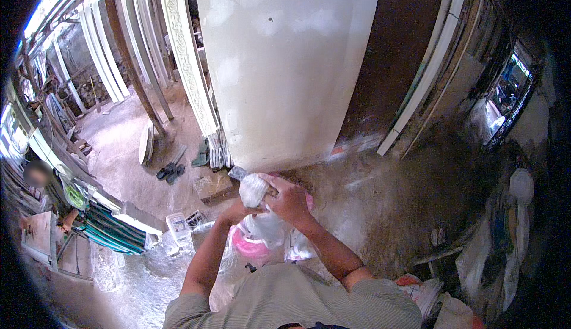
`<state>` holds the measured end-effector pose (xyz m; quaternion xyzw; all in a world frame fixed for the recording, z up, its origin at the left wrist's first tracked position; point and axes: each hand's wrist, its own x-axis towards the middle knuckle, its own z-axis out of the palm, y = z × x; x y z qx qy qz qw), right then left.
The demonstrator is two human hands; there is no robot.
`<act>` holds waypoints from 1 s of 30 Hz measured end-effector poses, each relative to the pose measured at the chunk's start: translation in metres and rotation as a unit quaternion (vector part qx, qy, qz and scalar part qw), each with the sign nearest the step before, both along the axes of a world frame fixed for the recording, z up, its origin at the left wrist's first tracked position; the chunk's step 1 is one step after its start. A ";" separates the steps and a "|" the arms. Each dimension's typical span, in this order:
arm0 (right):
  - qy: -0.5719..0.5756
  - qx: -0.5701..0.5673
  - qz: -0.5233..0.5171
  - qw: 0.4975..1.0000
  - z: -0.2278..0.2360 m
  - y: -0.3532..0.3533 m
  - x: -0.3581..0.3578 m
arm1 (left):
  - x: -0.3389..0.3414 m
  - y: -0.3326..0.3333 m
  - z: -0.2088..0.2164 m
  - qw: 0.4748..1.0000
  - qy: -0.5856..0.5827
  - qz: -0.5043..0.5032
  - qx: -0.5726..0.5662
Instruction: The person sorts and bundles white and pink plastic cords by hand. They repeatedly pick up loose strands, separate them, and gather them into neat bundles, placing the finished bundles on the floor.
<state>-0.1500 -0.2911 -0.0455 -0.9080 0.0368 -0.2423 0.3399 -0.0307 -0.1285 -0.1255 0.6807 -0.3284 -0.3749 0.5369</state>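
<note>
In front of my body, above a pink basin (250, 244), both hands are raised together around a rounded white lump (254, 190). My left hand (239, 211) is closed at its lower side. From the right, my right hand (288, 200) curls its fingers over the lump's upper edge. Just beyond the lump is a small grey flat piece (237, 172); whether a hand holds it I cannot tell. White material (264, 229) lies below my hands, over the basin, and hides much of it. What the lump is made of does not show.
A tall white panel (279, 67) stands ahead, beside a brown panel (386, 49) and a patterned white moulding (184, 55). On the floor are a wooden block (212, 185), dark sandals (170, 172) and a clear plastic container (178, 226). Another person sits by striped cloth (110, 228) at left.
</note>
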 end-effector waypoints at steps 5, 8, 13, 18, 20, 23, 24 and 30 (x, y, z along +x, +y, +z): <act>-0.038 0.005 -0.011 0.999 0.004 -0.008 -0.009 | 0.002 -0.019 -0.008 0.999 -0.001 -0.044 0.013; -0.045 0.027 -0.025 0.998 0.005 -0.015 -0.015 | -0.007 -0.033 0.005 0.996 -0.029 -0.085 0.020; -0.035 0.039 -0.039 0.998 0.016 -0.021 -0.025 | -0.007 -0.050 -0.003 0.986 -0.098 -0.103 0.086; -0.028 0.055 -0.050 0.997 0.019 -0.026 -0.031 | -0.010 -0.059 -0.026 0.993 -0.105 0.040 -0.040; -0.027 0.064 -0.051 0.996 0.015 -0.030 -0.031 | -0.011 -0.061 -0.016 0.995 -0.082 0.020 -0.046; -0.035 0.083 -0.034 0.995 0.011 -0.029 -0.029 | -0.013 -0.058 0.006 0.995 -0.008 -0.097 -0.013; -0.041 0.088 -0.023 0.995 0.012 -0.029 -0.027 | -0.012 -0.057 0.007 0.993 0.000 -0.116 -0.006; -0.008 0.122 0.000 0.992 0.011 -0.028 -0.024 | 0.002 -0.051 -0.014 0.989 0.025 -0.145 0.026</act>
